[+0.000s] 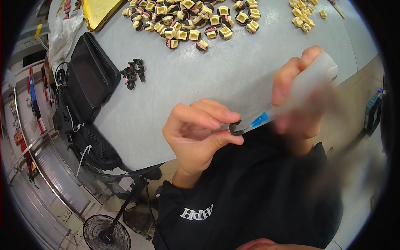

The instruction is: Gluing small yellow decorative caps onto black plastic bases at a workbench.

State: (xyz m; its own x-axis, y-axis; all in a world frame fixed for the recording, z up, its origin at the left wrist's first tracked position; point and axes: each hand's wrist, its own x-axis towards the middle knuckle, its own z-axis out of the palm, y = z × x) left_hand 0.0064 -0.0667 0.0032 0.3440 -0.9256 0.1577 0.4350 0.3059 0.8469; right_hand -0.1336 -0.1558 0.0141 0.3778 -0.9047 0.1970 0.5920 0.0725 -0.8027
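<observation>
Between thumb and fingertips, my left hand (198,133) pinches a small dark curved piece (236,128) with a bit of pink on it. My right hand (298,96) is wrapped around a whitish squeeze bottle (314,75), tilted down to the left. A blue needle tip (260,119) on the bottle points at the dark piece, its thin end at or very close to it. Part of the right hand and bottle is blurred. On the table, a small heap of similar black pieces (133,73) lies to the left of my hands.
Many small cream, black and pink parts (191,21) are spread across the far side of the grey table (175,79). More cream pieces (303,14) lie at far right. A black tablet-like device (89,73), a yellow tray (100,12) and a plastic bag (64,33) stand left. A fan (107,233) is below.
</observation>
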